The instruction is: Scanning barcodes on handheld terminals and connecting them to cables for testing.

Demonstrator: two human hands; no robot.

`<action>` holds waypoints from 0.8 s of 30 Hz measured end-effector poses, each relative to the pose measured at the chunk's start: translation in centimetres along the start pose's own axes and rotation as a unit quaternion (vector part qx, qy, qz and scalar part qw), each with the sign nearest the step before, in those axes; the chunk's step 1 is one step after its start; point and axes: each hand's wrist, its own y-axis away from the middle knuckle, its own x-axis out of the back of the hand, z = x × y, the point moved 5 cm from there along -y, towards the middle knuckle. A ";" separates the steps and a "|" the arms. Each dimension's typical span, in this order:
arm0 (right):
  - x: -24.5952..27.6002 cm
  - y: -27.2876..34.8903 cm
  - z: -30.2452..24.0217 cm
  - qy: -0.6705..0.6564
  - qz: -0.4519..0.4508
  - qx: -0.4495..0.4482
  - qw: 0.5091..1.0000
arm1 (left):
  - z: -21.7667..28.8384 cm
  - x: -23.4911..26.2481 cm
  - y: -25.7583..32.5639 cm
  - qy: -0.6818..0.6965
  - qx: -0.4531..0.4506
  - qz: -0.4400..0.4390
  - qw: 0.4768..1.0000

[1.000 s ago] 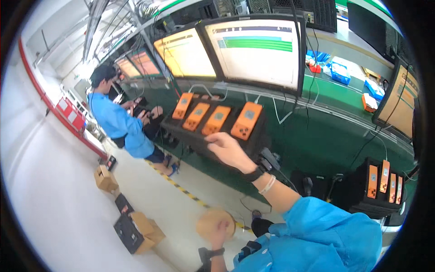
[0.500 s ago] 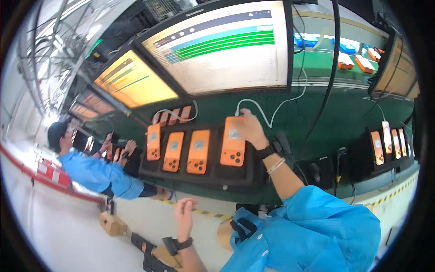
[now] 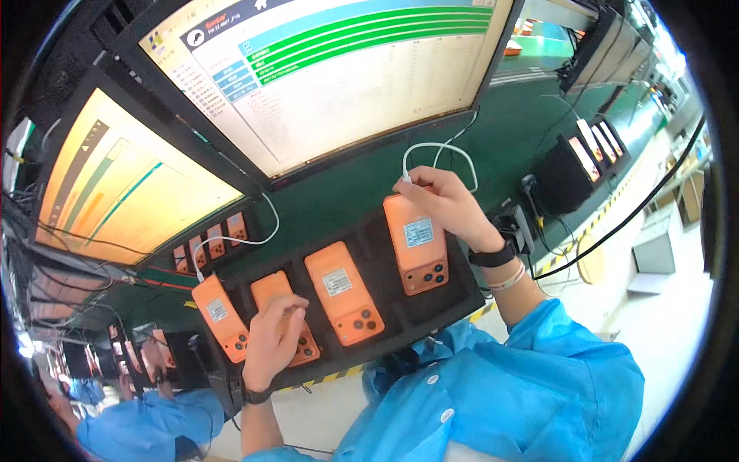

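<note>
Right hand (image 3: 454, 204): thumb and fingers pinched on a white cable (image 3: 439, 145) at the far end of the right phone (image 3: 418, 258), on a black tray (image 3: 435, 312). Left hand (image 3: 273, 339): curled over the second phone from left (image 3: 269, 286); grip unclear. Plugging or unplugging seems in hand, calling for a straight, steady line.

Your right hand (image 3: 449, 204) pinches the end of a white cable (image 3: 431, 145) at the top edge of the rightmost orange phone (image 3: 416, 250), which lies on a black tray (image 3: 431, 317). Your left hand (image 3: 273, 336) covers part of the second phone from the left (image 3: 269, 286); an uncovered phone (image 3: 344, 296) lies between your hands. The leftmost phone (image 3: 220, 317) has a white lead (image 3: 265, 240) at its top. Beyond stands a lit monitor (image 3: 339, 100).
</note>
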 end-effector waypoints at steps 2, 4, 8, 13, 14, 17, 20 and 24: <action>-0.7 0.2 -0.3 0.038 -0.012 -0.007 0.999 | -1.0 0.1 -1.6 -0.012 -0.043 -0.019 0.999; -1.3 0.3 0.0 0.088 -0.038 -0.018 0.995 | -1.3 -0.3 -3.4 -0.028 -0.090 -0.037 0.995; -2.1 0.4 2.9 0.089 -0.007 -0.032 0.995 | -1.1 -2.8 -6.4 -0.201 -0.170 0.030 0.964; -2.4 0.6 3.7 0.116 0.018 -0.010 0.993 | -2.9 -4.3 -6.5 -0.236 -0.169 0.040 0.956; -2.5 0.5 3.7 0.132 0.019 0.005 0.991 | -2.9 -4.3 -6.5 -0.236 -0.175 0.042 0.955; -2.7 1.1 2.9 0.159 0.020 -0.005 0.987 | -3.0 -4.6 -6.4 -0.236 -0.164 0.036 0.957; -3.1 1.1 2.6 0.170 0.015 0.001 0.985 | -3.1 -4.4 -6.1 -0.235 -0.158 0.046 0.958; -2.8 0.4 3.9 0.182 0.045 0.074 0.979 | -3.3 -4.5 -6.4 -0.239 -0.173 0.054 0.954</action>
